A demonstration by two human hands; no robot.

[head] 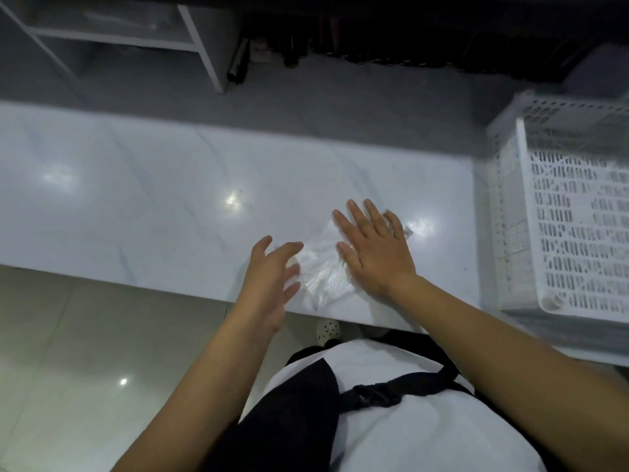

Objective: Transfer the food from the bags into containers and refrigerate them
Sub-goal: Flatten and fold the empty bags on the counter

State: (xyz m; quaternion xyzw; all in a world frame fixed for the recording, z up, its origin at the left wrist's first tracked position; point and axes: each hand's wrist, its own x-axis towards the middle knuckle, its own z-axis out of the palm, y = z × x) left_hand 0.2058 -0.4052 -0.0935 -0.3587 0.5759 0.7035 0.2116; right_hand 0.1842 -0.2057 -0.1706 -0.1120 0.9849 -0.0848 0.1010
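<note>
The right hand (pixel 374 253) lies flat, palm down, on a clear plastic bag (pixel 321 267), its 4 fingers straight and spread, the thumb out to the side, pressing the crumpled film against the counter (pixel 153 206). No finger curls round the bag; the hand only bears on it. The bag sits under and just left of that palm, near the counter's front edge, with a bit of film showing past the fingertips on the far right side. Whether anything is inside the bag cannot be told; it looks flattened and wrinkled. Just left of the bag, the left hand (pixel 269 284) hovers with fingers loosely spread and slightly bent, its fingertips at the bag's left edge; contact there is too blurred to judge, and it holds nothing. The counter around both hands is white, glossy and marbled, with bright light spots reflected beyond the grip and to its right. Well to the right of the right hand stands a white perforated basket (pixel 575 233) on the counter's end. Nearer than the hands, below the counter edge, 1 white shoe (pixel 328 330) shows on the pale tiled floor (pixel 68 335), and the person's white shirt with dark apron (pixel 292 413) fills the near foreground. Far beyond the counter, to the left, is a white shelf frame (pixel 200 46).
</note>
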